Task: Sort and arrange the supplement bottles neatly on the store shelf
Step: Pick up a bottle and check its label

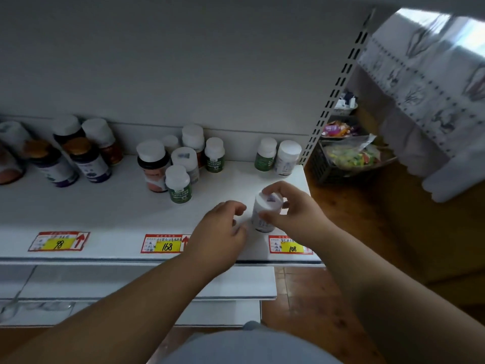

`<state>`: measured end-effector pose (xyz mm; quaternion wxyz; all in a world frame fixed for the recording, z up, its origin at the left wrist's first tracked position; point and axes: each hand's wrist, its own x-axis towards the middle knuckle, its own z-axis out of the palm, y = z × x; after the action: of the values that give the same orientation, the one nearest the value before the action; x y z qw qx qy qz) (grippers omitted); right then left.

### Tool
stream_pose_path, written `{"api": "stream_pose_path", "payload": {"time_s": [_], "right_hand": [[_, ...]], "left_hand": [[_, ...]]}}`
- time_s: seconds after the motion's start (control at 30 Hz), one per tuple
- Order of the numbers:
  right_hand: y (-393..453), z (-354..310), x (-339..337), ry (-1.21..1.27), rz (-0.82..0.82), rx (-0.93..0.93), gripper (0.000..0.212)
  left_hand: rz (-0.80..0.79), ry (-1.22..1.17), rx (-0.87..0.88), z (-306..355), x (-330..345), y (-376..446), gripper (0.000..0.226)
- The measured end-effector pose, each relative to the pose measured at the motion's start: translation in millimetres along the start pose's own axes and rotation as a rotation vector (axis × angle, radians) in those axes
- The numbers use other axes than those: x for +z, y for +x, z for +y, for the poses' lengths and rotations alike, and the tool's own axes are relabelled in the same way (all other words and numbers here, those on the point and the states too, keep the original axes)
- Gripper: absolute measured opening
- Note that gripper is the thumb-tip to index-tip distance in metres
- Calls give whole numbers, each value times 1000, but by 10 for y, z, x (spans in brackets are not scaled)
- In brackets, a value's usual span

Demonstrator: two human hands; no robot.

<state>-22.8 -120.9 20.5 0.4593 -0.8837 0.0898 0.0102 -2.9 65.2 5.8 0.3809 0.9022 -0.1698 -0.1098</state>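
Near shelf [110, 219] front edge, right of centre: white bottle [265, 214] stands upright. Right hand [291, 214] pinches it, fingers on cap, thumb on body. Left hand [223, 229] just beside bottle, fingers loosely curled, holding nothing. Other bottles [181, 166] cluster toward shelf back.

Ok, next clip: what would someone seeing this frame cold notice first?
Probably the right hand gripping a white bottle by its cap near the shelf's front edge, with the left hand hovering loosely curled beside it. Next, the red-and-yellow price tags along the shelf lip, and the mixed cluster of bottles farther back.
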Motion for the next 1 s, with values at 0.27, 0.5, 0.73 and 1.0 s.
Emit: {"api": "stream_pose_path", "payload": {"time_s": [0.27, 0.5, 0.73, 1.0], "right_hand": [[-7, 9, 59, -64, 29, -66, 39], [-29, 26, 120, -120, 65, -114, 41], [99, 53, -52, -86, 190, -130, 35], [1119, 195, -368, -340, 299, 126, 50]], "left_hand": [[-56, 77, 23, -102, 59, 169, 41], [-62, 72, 71, -88, -7, 223, 46], [22, -23, 49, 112, -101, 437, 42], [214, -49, 146, 431, -99, 905, 33]]}}
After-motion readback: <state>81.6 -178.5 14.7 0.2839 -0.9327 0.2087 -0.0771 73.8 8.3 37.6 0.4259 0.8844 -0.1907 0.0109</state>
